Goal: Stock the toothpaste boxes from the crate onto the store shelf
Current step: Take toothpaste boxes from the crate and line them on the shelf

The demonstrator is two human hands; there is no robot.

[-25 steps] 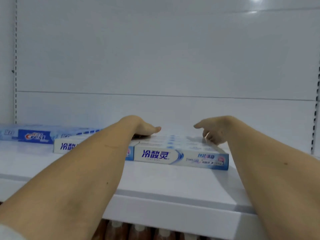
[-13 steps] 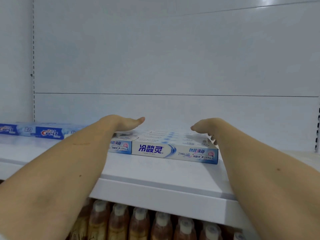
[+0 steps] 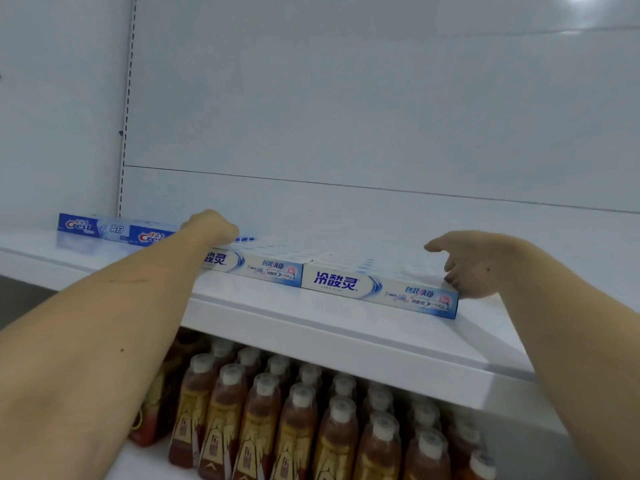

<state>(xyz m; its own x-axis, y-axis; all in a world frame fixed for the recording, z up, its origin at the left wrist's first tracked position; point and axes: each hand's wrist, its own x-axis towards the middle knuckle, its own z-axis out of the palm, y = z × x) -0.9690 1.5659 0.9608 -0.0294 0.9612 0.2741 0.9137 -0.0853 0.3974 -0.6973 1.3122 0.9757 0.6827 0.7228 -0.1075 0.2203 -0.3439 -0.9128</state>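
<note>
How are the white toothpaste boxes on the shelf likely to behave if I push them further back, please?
The white toothpaste boxes lie flat and low, so tipping or rolling seems unlikely. On the glossy shelf they would probably slide easily. Being thin cartons, they may dent under hard pressure.

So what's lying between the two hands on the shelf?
Head view: between left hand and right hand lie two rows of white toothpaste boxes.

head camera, facing the shelf
looks forward, slightly down, from close by at the white shelf (image 3: 311, 327), bottles (image 3: 294, 420) beneath it.
</note>
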